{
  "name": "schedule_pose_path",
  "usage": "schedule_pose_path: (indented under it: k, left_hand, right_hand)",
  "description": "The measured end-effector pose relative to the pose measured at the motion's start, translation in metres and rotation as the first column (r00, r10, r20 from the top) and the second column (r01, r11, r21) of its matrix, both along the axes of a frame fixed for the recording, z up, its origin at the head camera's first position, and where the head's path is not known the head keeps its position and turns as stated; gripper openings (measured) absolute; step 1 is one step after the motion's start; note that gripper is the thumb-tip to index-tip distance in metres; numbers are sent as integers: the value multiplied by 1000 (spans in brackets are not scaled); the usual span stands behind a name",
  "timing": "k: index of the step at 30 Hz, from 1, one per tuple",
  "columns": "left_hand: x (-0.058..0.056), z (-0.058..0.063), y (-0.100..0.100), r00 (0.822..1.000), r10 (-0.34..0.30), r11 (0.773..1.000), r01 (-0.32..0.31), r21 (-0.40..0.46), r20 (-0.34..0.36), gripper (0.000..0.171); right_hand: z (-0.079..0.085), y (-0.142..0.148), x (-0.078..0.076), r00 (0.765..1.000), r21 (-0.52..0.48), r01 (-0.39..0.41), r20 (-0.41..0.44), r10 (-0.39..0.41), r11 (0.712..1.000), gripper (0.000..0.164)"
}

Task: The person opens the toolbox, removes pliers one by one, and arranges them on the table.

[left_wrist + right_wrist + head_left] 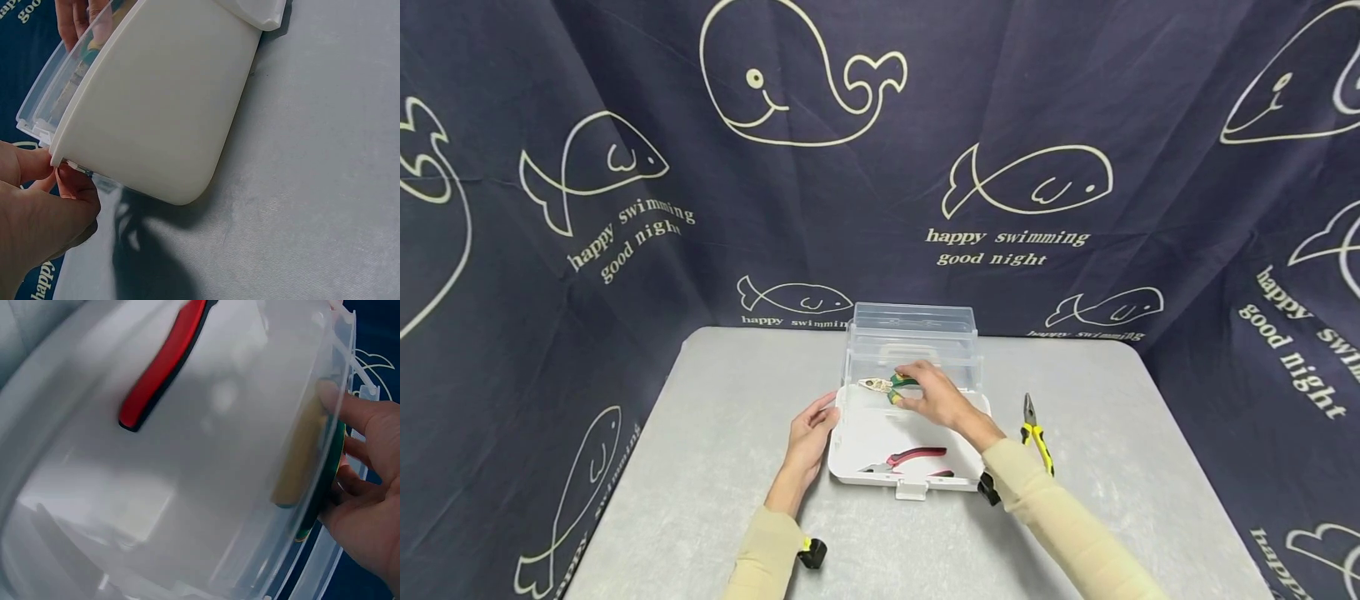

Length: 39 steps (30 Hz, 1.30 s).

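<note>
A white plastic box (876,425) stands on the table with its clear lid (916,321) tipped back. My left hand (808,437) holds the box's left rim; the left wrist view shows thumb and fingers pinching a corner of the box wall (162,106). Over the back of the box, my right hand (936,398) grips combination pliers (876,384) by their green-and-yellow handles, jaws pointing left. In the right wrist view the clear plastic partly covers those handles (303,450). Red-handled cutting pliers (917,454) lie inside, along the front wall, which hides part of them.
Long-nose pliers (1034,433) with yellow-and-black handles lie on the grey table (700,467), right of the box and near the right forearm. A dark blue curtain (820,208) with fish drawings hangs behind and at both sides. The box's front latch (912,490) hangs down.
</note>
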<state>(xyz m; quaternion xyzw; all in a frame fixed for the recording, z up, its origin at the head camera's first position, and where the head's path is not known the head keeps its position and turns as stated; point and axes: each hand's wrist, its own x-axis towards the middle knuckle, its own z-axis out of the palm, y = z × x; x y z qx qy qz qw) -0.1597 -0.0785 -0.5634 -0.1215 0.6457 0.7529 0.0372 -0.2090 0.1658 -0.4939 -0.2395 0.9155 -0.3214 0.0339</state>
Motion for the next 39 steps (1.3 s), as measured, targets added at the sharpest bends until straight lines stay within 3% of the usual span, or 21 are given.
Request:
schedule_pose_path:
  k: [4, 11, 16, 23, 31, 39]
  left_hand:
    - [2, 0, 1, 1000, 5, 1000, -5, 3, -7, 41]
    - [3, -4, 1, 998, 6, 1000, -6, 10, -68, 38]
    - [1, -2, 0, 1000, 8, 1000, -8, -4, -17, 39]
    - [2, 1, 1, 1000, 2, 1000, -2, -8, 14, 41]
    - [3, -1, 0, 1000, -3, 1000, 3, -15, 18, 40]
    - [2, 0, 0, 1000, -15, 1000, 15, 0, 23, 39]
  right_hand:
    - [1, 0, -1, 998, 25, -17, -63, 18, 1000, 54]
    - [8, -8, -2, 992, 18, -87, -92, 88, 996, 27]
    - [15, -12, -1, 983, 105, -145, -97, 155, 984, 19]
    - [12, -7, 2, 981, 58, -160, -105, 166, 985, 15]
    - [13, 5, 4, 991, -109, -67, -126, 54, 992, 13]
    - [18, 21, 8, 983, -324, 72, -135, -121, 943, 21]
